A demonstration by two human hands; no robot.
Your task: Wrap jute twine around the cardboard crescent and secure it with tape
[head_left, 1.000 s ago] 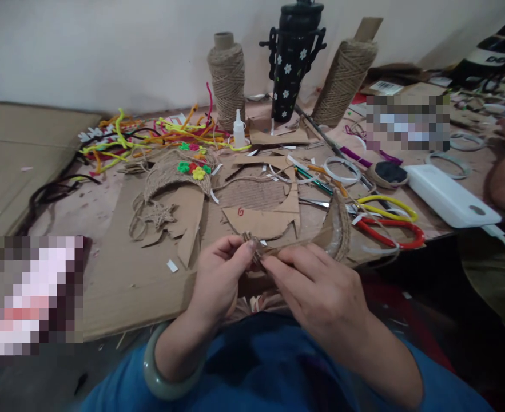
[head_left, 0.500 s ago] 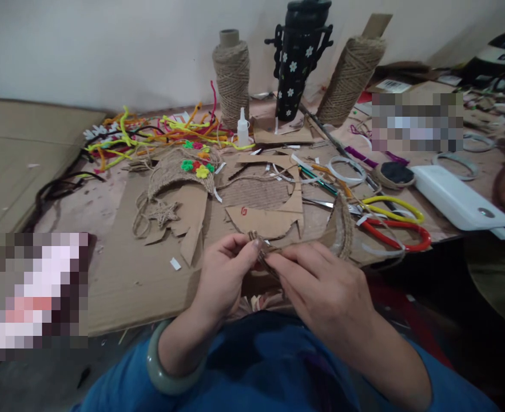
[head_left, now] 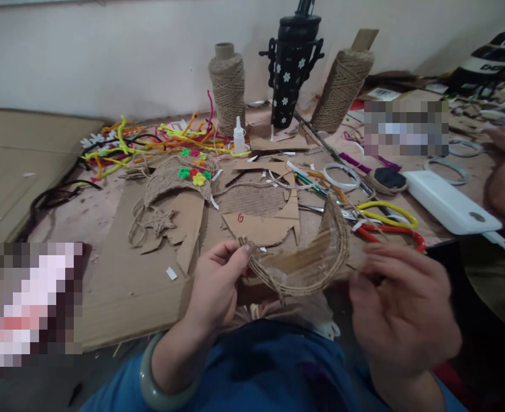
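A plain white wall [head_left: 106,63] is fronted by a pink-covered table [head_left: 78,212]. A flat brown cardboard sheet [head_left: 119,297] is laid to the front edge, presumably as a work mat. Near the rear edge a tall spool of brown twine [head_left: 227,94] is stood upright, perhaps so that its bulk is kept out of reach's way. Over the front edge a brown cardboard crescent rimmed with cord [head_left: 307,260] is pinched at one tip by the left hand [head_left: 218,274], likely for steadiness. The right hand [head_left: 406,309] is half-curled and blurred beyond the other side; whether anything is gripped there cannot be told.
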